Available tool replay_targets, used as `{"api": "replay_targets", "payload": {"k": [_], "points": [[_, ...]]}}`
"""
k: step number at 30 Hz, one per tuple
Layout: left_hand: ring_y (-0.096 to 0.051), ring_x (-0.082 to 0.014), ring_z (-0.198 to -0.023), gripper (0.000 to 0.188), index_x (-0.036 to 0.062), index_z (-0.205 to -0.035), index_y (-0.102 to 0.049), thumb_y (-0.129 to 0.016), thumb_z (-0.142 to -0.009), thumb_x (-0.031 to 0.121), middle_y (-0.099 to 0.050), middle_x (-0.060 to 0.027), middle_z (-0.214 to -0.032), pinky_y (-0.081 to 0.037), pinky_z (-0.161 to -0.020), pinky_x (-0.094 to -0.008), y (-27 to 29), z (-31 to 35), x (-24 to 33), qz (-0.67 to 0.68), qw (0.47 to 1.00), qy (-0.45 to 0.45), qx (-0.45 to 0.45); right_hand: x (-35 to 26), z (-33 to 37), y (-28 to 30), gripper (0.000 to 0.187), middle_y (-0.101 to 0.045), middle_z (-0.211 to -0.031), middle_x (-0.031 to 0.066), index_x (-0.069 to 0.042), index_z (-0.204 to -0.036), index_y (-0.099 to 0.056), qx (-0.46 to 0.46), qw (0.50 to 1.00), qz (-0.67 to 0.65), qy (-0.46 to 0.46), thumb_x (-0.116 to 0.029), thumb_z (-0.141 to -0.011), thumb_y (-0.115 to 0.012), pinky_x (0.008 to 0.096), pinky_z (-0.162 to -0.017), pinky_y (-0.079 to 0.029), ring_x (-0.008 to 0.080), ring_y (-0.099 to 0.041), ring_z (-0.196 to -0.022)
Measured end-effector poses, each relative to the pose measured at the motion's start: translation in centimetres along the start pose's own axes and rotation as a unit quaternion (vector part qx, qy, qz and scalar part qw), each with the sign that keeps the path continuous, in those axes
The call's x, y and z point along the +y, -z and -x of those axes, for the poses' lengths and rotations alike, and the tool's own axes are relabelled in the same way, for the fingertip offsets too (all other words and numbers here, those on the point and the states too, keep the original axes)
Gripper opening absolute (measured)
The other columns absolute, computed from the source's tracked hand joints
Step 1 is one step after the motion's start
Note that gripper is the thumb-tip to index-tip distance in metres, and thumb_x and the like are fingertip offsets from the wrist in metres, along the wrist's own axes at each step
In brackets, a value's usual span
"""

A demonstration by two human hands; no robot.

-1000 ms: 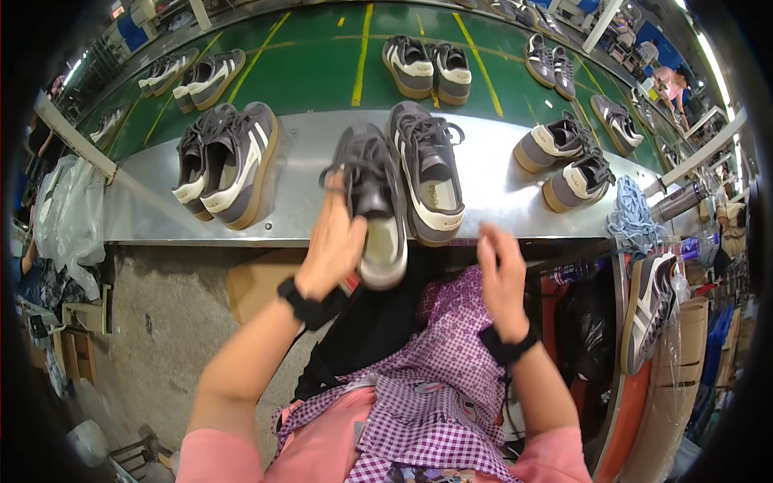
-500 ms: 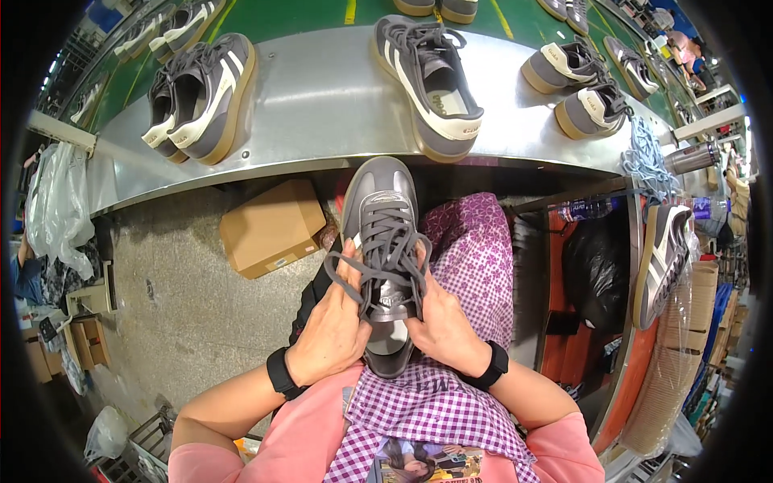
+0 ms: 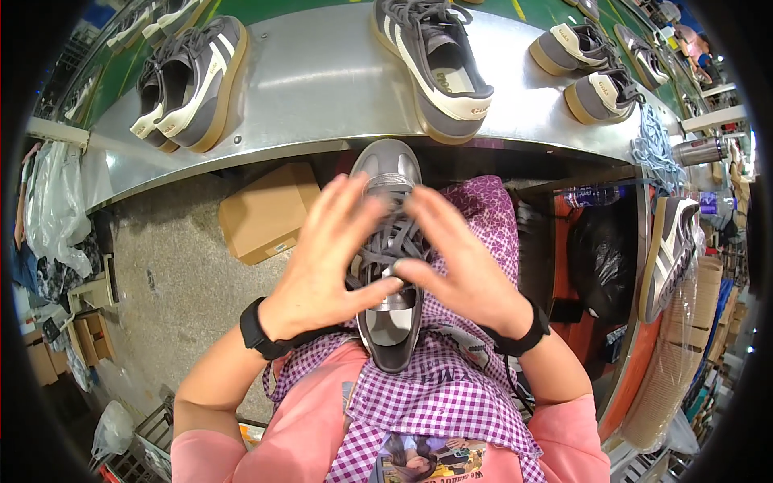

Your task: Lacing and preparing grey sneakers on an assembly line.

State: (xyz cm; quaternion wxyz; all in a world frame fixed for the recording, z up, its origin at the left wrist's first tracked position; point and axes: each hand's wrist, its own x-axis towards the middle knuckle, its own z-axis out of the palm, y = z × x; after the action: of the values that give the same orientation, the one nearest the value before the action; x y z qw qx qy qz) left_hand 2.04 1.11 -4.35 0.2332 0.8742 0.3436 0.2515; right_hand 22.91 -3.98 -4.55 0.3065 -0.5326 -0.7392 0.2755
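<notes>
A grey sneaker [image 3: 393,161] rests over my lap, toe pointing away from me and opening toward me. Its dark grey laces [image 3: 396,237] lie across the top, partly covered by my fingers. My left hand [image 3: 326,258] is over the left side of the laces, fingers stretched out and somewhat blurred. On the other side my right hand [image 3: 467,266] mirrors it, also with spread fingers. Both thumbs point inward above the tongue, their tips close together. Neither hand grips the shoe; whether the fingertips touch the laces I cannot tell.
Ahead runs a metal ledge [image 3: 306,88] beside a green conveyor, with a grey-and-white sneaker [image 3: 443,72] and several others on it. A cardboard box [image 3: 270,213] lies on the floor at left. Light blue laces [image 3: 656,153] hang at right, above another sneaker [image 3: 670,253] standing on end.
My hands have let go of the sneaker's sides and lifted over the laces, fingers now spread. The loose lace loops lie lower and closer in. The view has shifted slightly.
</notes>
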Motion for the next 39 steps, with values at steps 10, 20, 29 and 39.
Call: {"api": "replay_targets", "payload": {"k": [10,20,29,39], "points": [[-0.06,-0.0144,-0.065,0.025,-0.0021,-0.098,-0.062,-0.068,-0.086,0.019,-0.06,-0.0088,-0.078,-0.049,-0.06,-0.0284,1.4,0.8,-0.9,0.24,0.928,0.285,-0.004,-2.1,0.1,2.0,0.019,-0.061,-0.08,0.013,0.001,-0.092,-0.062,0.007,0.967,-0.125,-0.221,-0.014,-0.084,-0.069,0.0357,-0.059,-0.049,0.0264,-0.064,-0.069],[-0.051,-0.0074,-0.06,0.017,0.001,-0.087,-0.061,-0.071,-0.085,0.015,-0.054,0.0022,-0.067,-0.043,-0.058,-0.0223,-0.5,-1.2,-2.8,0.342,0.868,0.331,-0.139,1.1,-3.0,0.9,0.024,-0.06,-0.059,0.0082,0.004,-0.075,-0.061,-0.046,0.931,-0.206,-0.299,-0.016,-0.083,-0.069,0.0271,-0.049,-0.043,0.0131,-0.055,-0.05],[-0.06,-0.0188,-0.078,0.043,0.002,-0.096,-0.059,-0.086,-0.065,0.016,-0.06,-0.0079,-0.092,-0.05,-0.068,-0.0294,1.5,0.9,1.4,0.105,0.972,0.205,-0.046,-1.7,0.9,0.3,0.043,-0.055,-0.084,0.0104,0.0,-0.101,-0.057,0.027,0.983,-0.081,-0.165,-0.017,-0.071,-0.083,0.0296,-0.058,-0.049,0.0179,-0.059,-0.063],[-0.054,-0.0128,-0.063,0.02,-0.001,-0.079,-0.06,-0.073,-0.081,0.014,-0.057,-0.0043,-0.072,-0.045,-0.057,-0.0268,1.3,-2.2,0.1,0.207,0.925,0.273,-0.165,-1.3,-1.4,0.9,0.02,-0.058,-0.068,0.0108,-0.001,-0.078,-0.059,-0.012,0.993,0.022,-0.112,-0.014,-0.079,-0.074,0.0341,-0.053,-0.048,0.0234,-0.063,-0.061]]}}
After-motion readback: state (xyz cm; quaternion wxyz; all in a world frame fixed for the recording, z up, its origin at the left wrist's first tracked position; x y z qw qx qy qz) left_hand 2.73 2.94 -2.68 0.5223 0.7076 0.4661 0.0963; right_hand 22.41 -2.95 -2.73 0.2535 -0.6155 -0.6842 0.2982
